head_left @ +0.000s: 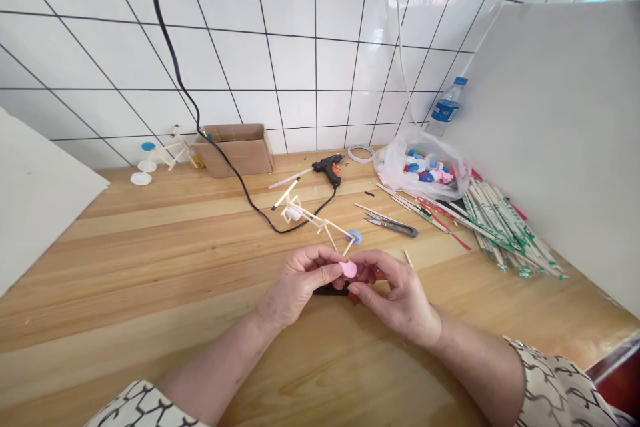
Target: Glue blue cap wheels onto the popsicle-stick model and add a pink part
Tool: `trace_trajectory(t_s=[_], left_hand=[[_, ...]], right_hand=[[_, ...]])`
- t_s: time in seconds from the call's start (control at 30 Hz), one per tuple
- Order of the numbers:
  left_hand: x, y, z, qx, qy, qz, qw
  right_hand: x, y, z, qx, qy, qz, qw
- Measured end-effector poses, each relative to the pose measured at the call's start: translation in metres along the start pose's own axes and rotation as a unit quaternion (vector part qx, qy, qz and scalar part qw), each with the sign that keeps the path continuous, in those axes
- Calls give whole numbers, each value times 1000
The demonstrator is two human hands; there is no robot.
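A small pink bottle cap [349, 269] is between the fingertips of both hands, above the near middle of the table. My left hand [305, 280] pinches it between thumb and fingers. From the other side, my right hand [395, 293] closes its curled fingers at the cap's edge; some of its fingertips are hidden. Just beyond the hands lies a stick frame [323, 221] with a blue cap [354, 236] at its near end and a whitish round piece at its far end. Beneath the fingers, a black object [327, 289] with some red beside it is mostly covered.
A black glue gun [327, 167] with its cord lies behind the frame. To the right are thread snips [393, 223], a bag of bottle caps [400, 160], wrapped chopsticks [510, 227] and a water bottle [447, 107]. A cardboard box [237, 153] and tape roll [361, 153] stand near the wall.
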State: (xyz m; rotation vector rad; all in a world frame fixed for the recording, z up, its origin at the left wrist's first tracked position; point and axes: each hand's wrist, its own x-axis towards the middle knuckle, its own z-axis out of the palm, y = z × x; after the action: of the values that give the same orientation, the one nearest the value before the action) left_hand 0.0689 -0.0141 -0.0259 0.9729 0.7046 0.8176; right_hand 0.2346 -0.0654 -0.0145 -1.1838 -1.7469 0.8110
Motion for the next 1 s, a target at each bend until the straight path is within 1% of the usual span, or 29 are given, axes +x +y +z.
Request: trace_trajectory(t_s=[0.23,0.47,0.67,0.87,1.0], left_hand=[[1,-1,-3,-14,-27,1,1000],[-1,2,4,28,11,-16,999],[-1,-1,5,22,12,2,1000],[-1,-3,5,52,-4,0,999],[-2,-3,5,74,-25,11,997]], right_hand=[[0,1,1,2,8,20,1000],[0,1,2,19,8,8,1000],[1,2,6,25,28,54,998],[1,0,8,28,44,80,995],[1,0,7,40,45,94,994]])
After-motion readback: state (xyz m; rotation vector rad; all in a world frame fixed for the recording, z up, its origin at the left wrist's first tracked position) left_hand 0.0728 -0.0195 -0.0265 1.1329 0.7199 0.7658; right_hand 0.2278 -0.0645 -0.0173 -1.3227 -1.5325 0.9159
